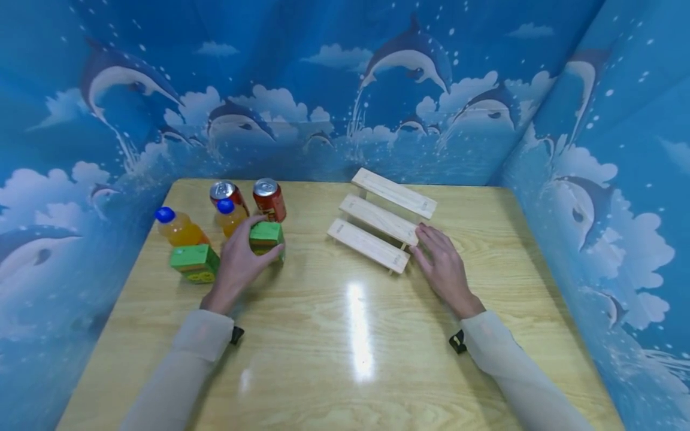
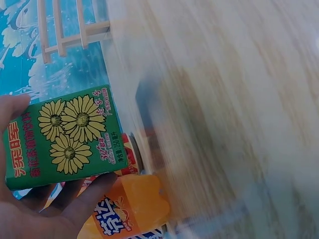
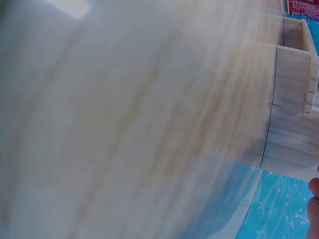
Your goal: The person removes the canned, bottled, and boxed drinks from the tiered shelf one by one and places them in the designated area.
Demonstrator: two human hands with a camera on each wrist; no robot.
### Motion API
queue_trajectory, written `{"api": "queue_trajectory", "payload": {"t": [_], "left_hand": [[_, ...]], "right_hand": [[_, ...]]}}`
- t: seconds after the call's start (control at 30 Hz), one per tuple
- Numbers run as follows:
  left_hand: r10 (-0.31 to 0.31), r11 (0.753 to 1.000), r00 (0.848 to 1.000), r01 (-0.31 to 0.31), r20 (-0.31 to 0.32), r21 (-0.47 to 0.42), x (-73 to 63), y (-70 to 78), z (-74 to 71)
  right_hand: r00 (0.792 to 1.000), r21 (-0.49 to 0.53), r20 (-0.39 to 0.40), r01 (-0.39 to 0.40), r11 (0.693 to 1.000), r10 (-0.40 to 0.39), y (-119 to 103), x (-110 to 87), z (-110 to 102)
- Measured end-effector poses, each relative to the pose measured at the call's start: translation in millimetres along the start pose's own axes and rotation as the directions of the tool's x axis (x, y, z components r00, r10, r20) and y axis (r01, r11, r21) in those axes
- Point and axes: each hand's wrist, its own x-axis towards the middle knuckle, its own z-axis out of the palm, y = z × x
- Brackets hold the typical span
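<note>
My left hand (image 1: 239, 262) grips a green drink carton (image 1: 266, 231), thumb on the near right side and fingers round the far left. In the left wrist view the carton (image 2: 75, 134) shows yellow flowers on its front, between thumb and fingers. On the right side of the table, my right hand (image 1: 443, 263) rests its fingertips at the right end of a three-step wooden rack (image 1: 378, 219), with the fingers fairly straight. The right wrist view shows the rack's side panel (image 3: 289, 99) and a few fingertips (image 3: 314, 199) at the edge.
A second green carton (image 1: 194, 263) stands left of my left hand. Behind are two orange drink bottles with blue caps, one (image 1: 183, 228) at the left and one (image 1: 230, 216) nearer the two red cans (image 1: 271, 202). Dolphin-print curtains (image 1: 323, 90) border the table (image 1: 302, 347).
</note>
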Motion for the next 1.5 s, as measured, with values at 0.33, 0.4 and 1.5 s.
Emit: {"api": "queue_trajectory", "payload": {"t": [0.33,0.4,1.5], "left_hand": [[0.052,0.998,0.999,-0.052,-0.005,0.021,-2.3,-3.3,0.0],[0.054,0.998,0.999,-0.054,-0.002,0.031,-2.1,-3.9,0.3],[0.091,0.994,0.996,-0.089,-0.026,0.058,-8.0,-12.3,8.7]], "right_hand": [[1.0,-0.003,-0.001,0.006,1.0,-0.006,-0.7,2.4,0.2],[1.0,-0.006,0.002,0.004,1.0,-0.004,-0.8,2.6,0.2],[0.999,-0.02,0.023,-0.024,1.0,0.025,-2.9,0.3,-0.9]]}}
